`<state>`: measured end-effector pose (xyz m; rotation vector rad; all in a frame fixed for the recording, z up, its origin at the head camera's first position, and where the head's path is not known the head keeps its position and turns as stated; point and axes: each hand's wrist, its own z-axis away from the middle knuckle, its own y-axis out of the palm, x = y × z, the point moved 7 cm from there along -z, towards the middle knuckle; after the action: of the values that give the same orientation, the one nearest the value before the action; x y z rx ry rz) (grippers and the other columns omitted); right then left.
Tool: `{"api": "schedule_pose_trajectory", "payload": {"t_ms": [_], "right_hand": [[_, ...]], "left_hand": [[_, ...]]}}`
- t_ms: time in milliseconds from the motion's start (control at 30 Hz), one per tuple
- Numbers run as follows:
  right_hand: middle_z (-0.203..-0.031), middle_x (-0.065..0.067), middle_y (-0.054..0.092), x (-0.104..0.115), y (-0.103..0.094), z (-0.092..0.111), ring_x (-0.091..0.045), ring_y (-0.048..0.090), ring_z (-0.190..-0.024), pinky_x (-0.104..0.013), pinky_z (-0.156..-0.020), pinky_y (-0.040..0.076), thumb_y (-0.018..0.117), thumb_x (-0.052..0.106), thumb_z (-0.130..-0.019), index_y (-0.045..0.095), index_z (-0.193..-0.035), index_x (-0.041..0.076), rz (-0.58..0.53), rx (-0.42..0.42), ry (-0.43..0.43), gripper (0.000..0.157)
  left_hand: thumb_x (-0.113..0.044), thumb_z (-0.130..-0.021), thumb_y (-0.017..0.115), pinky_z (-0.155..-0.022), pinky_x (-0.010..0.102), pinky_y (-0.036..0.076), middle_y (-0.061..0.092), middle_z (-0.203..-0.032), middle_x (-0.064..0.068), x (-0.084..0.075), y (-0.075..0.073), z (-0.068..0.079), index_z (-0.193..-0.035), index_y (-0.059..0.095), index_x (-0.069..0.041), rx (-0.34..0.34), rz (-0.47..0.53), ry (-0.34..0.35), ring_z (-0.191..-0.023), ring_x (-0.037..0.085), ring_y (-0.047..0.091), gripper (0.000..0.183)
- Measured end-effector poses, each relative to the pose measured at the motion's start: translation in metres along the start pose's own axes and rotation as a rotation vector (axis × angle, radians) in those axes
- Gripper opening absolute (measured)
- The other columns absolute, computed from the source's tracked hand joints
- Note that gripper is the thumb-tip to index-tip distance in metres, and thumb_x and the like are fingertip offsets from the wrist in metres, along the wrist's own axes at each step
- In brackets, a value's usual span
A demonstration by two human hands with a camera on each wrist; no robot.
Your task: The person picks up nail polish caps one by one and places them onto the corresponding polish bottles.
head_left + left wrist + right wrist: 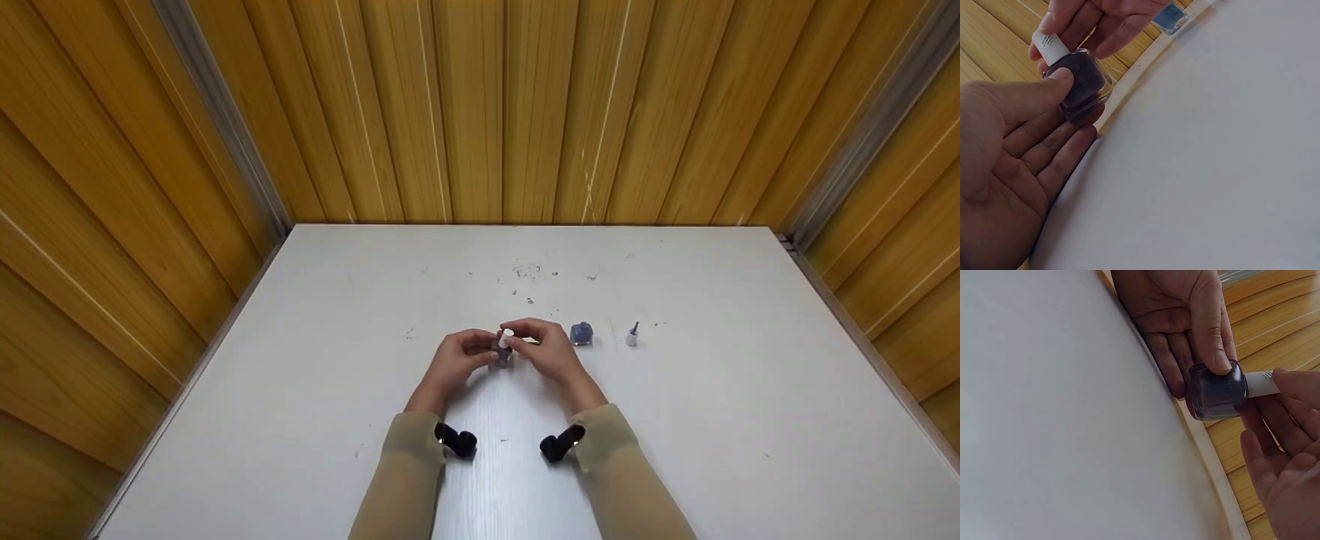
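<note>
Gripping a dark purple nail polish bottle between thumb and fingers, the left hand is roughly midway between the left and right edges of the white table. The bottle tilts, its white cap seated on the neck and pointing toward the far edge. Next, the right hand pinches that cap by thumb and fingertips. Just beyond it, toward the right edge, a blue nail polish bottle stands uncapped. Farther right, a loose white brush cap stands with its dark applicator up, well short of the right edge.
</note>
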<state>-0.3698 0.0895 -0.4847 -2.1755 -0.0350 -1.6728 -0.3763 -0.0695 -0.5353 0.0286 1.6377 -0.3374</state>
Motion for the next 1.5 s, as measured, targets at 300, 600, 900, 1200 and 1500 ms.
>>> {"api": "schedule_pose_trajectory", "payload": {"t_ms": [300,600,900,1200,1500], "right_hand": [[-0.115,-0.023,0.075,-0.029,0.001,-0.008,-0.029,0.071,-0.109,-0.016,-0.085,0.053,0.072,0.006,-0.095,0.073,-0.117,-0.004,0.012,-0.069,0.036,0.025],[-0.111,-0.016,0.077,-0.030,-0.001,-0.008,-0.012,0.070,-0.100,-0.024,-0.089,0.056,0.073,0.009,-0.094,0.076,-0.114,0.002,0.034,-0.104,0.056,0.021],[-0.112,-0.019,0.077,-0.030,-0.001,-0.009,-0.021,0.071,-0.104,-0.023,-0.088,0.055,0.073,0.007,-0.094,0.075,-0.113,0.000,0.026,-0.132,0.061,0.021],[-0.107,-0.012,0.077,-0.025,0.000,-0.006,-0.022,0.070,-0.104,-0.042,-0.094,0.059,0.072,0.007,-0.095,0.077,-0.112,0.005,0.088,-0.170,0.054,0.018],[-0.109,-0.013,0.077,-0.024,0.003,-0.007,-0.028,0.070,-0.108,-0.042,-0.094,0.059,0.072,0.006,-0.095,0.076,-0.113,0.004,0.127,-0.174,0.037,0.019]], "left_hand": [[0.002,-0.091,0.074,-0.093,0.030,0.059,0.076,-0.117,0.018,0.001,-0.001,-0.002,-0.119,0.072,0.000,0.008,-0.016,0.032,-0.107,0.025,0.075,0.028],[0.002,-0.091,0.074,-0.093,0.032,0.060,0.075,-0.117,0.021,0.000,0.000,-0.002,-0.119,0.072,0.003,-0.003,-0.019,0.053,-0.108,0.028,0.075,0.028],[0.001,-0.089,0.076,-0.092,0.031,0.060,0.077,-0.114,0.017,0.000,0.000,-0.003,-0.116,0.073,0.000,-0.025,-0.034,0.054,-0.105,0.025,0.075,0.027],[-0.001,-0.090,0.076,-0.094,0.031,0.060,0.076,-0.117,0.016,-0.001,0.000,-0.003,-0.121,0.073,-0.003,-0.060,-0.080,0.039,-0.111,0.026,0.074,0.030],[-0.001,-0.092,0.074,-0.095,0.030,0.059,0.075,-0.121,0.017,-0.002,-0.001,-0.003,-0.126,0.072,-0.002,-0.063,-0.092,0.050,-0.115,0.027,0.072,0.035]]}}
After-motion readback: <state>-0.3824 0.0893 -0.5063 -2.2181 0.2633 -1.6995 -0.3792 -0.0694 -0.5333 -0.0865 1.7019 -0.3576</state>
